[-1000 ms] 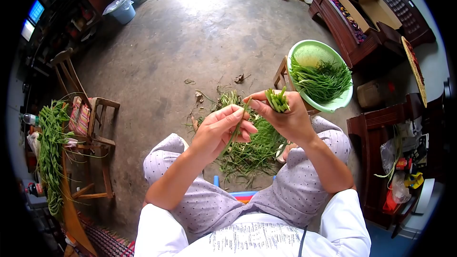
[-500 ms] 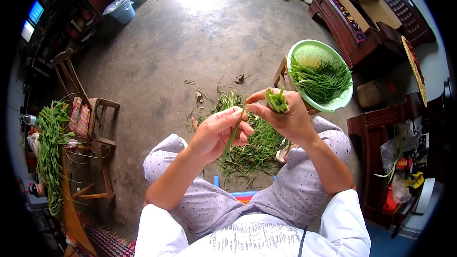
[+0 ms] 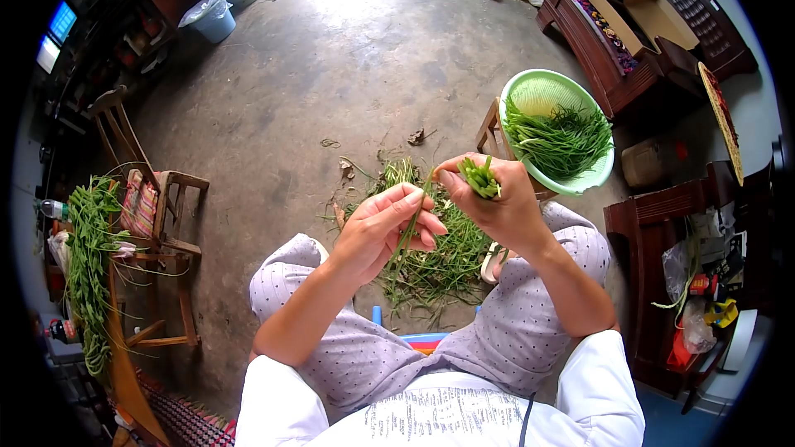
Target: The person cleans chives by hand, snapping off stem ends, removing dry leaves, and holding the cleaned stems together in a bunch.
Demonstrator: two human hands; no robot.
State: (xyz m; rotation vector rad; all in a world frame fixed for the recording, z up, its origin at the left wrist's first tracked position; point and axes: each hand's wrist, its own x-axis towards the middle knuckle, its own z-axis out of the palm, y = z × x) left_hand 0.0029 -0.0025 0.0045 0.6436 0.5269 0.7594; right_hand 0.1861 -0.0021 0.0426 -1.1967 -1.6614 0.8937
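Note:
My left hand (image 3: 387,228) pinches a single thin green stalk (image 3: 409,230) between thumb and fingers. Close by on the right, my right hand (image 3: 495,203) is wrapped round a bunch of green stalks (image 3: 479,177), whose pale cut ends point up at me. Its thumb and forefinger meet near the upper tip of the single stalk. Below both hands, a loose heap of green stalks and trimmings (image 3: 443,269) lies on the floor between my feet. A light green colander (image 3: 542,87) beside my right hand holds more long green stalks (image 3: 563,142).
The colander rests on a wooden stool (image 3: 490,131). At left, leafy greens (image 3: 93,248) hang over a table edge near a wooden chair (image 3: 178,186). A blue bin (image 3: 217,23) stands further back. Dark wooden furniture (image 3: 600,54) lines the right side.
My right thumb and forefinger have shifted slightly right, away from my left fingertips, with the single stalk's tip now between the hands. The bunch stays in my right hand.

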